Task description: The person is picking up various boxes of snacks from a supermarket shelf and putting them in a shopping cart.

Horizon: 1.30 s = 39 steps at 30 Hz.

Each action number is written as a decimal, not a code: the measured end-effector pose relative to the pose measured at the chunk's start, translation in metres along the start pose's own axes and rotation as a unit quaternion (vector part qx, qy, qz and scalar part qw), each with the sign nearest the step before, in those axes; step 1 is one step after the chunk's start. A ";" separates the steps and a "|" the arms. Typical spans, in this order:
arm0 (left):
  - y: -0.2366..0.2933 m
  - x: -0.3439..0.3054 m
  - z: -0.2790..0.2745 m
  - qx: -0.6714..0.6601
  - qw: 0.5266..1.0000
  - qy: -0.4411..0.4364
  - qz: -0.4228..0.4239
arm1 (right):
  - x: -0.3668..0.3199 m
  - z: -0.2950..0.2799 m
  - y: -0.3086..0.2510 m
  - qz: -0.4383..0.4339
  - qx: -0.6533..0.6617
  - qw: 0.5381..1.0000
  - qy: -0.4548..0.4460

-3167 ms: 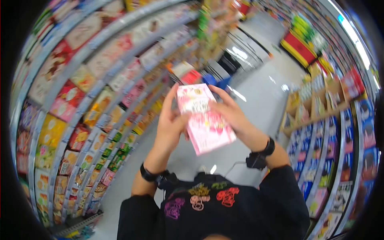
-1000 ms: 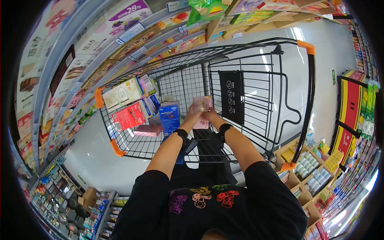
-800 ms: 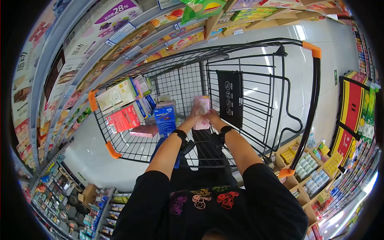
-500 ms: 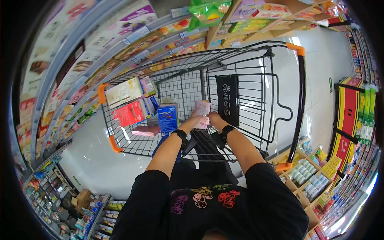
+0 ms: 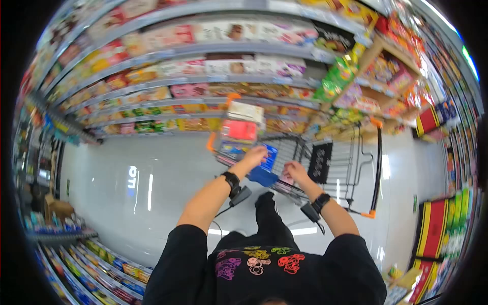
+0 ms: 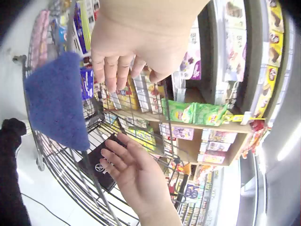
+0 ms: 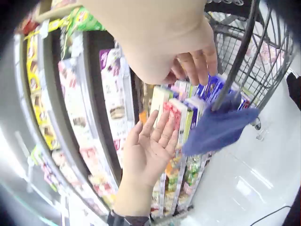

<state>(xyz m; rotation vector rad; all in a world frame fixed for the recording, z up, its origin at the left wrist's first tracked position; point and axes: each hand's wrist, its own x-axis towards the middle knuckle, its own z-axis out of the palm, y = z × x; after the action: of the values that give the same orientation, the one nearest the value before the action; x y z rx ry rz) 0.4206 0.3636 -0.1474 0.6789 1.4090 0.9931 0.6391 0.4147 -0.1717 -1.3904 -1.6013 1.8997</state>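
Note:
Both hands are empty and raised over the near side of a black wire shopping cart [image 5: 379, 168]. The left hand [image 5: 255, 156] is loosely bent beside a blue box [image 5: 269, 156]; its fingers hang relaxed in the left wrist view [image 6: 136, 44]. Right of it, apart, the right hand [image 5: 297, 173] has slightly bent fingers, loose in the right wrist view [image 7: 181, 56]. A blue cloth [image 5: 263, 177] hangs over the cart's near rim, below the left hand. A pink patterned item [image 7: 265, 52] shows through the wire. A red box [image 5: 239, 130] and a cream box [image 5: 246, 112] lie at the cart's left end.
Shelves of packaged food [image 5: 178, 53] run behind the cart. Green snack bags [image 5: 335, 76] hang at the shelf end, beside a wooden display [image 5: 373, 51]. Glossy floor [image 5: 112, 173] stretches to the left, and a red and yellow display [image 5: 433, 229] stands at the right.
The hands have let go of the pink box and moved apart. The head view has turned, so the cart appears farther right, with more shelf and floor on the left.

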 end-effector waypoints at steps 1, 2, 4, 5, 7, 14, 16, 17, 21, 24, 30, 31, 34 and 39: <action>-0.012 -0.015 -0.020 0.004 1.000 0.006 0.025 | -0.002 0.021 -0.005 -0.032 -0.084 0.996 -0.025; -0.022 -0.033 -0.039 -0.025 0.998 0.027 0.043 | -0.001 0.043 -0.013 -0.066 -0.164 0.983 -0.042; -0.027 -0.080 -0.076 -0.023 0.995 0.069 0.071 | -0.008 0.093 -0.047 -0.169 -0.253 0.950 -0.065; -0.023 -0.105 -0.096 0.004 0.992 0.094 0.080 | -0.015 0.118 -0.069 -0.216 -0.294 0.928 -0.072; -0.017 -0.144 -0.133 -0.003 0.981 0.182 0.065 | -0.021 0.161 -0.112 -0.226 -0.294 0.922 -0.115; -0.012 -0.199 -0.236 -0.069 0.923 0.355 0.133 | 0.005 0.236 -0.228 -0.289 -0.332 0.879 -0.183; 0.010 -0.206 -0.269 -0.033 0.927 0.345 0.147 | 0.021 0.242 -0.263 -0.325 -0.328 0.866 -0.192; 0.025 -0.208 -0.287 -0.015 0.928 0.338 0.152 | 0.032 0.244 -0.280 -0.341 -0.326 0.860 -0.196; 0.124 -0.223 -0.344 0.014 0.880 0.403 0.250 | 0.078 0.255 -0.375 -0.453 -0.359 0.799 -0.164; 0.206 -0.236 -0.384 0.022 0.871 0.399 0.286 | 0.069 0.277 -0.467 -0.410 -0.273 0.853 -0.170; 0.339 -0.227 -0.455 0.326 0.722 0.512 0.333 | 0.031 0.329 -0.587 -0.535 -0.295 0.781 -0.130; 0.355 -0.223 -0.464 0.372 0.667 0.533 0.363 | 0.033 0.337 -0.597 -0.552 -0.319 0.762 -0.118; 0.398 -0.219 -0.482 0.381 0.654 0.540 0.367 | 0.048 0.349 -0.627 -0.592 -0.375 0.707 -0.099; 0.464 -0.207 -0.509 0.333 0.722 0.450 0.408 | 0.068 0.360 -0.680 -0.604 -0.390 0.695 -0.021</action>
<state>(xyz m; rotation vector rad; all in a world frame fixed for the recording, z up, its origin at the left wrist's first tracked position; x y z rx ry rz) -0.1305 0.3112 0.3114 1.5812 2.4805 1.6369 0.0840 0.4813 0.3604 -0.1136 -2.4906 0.4336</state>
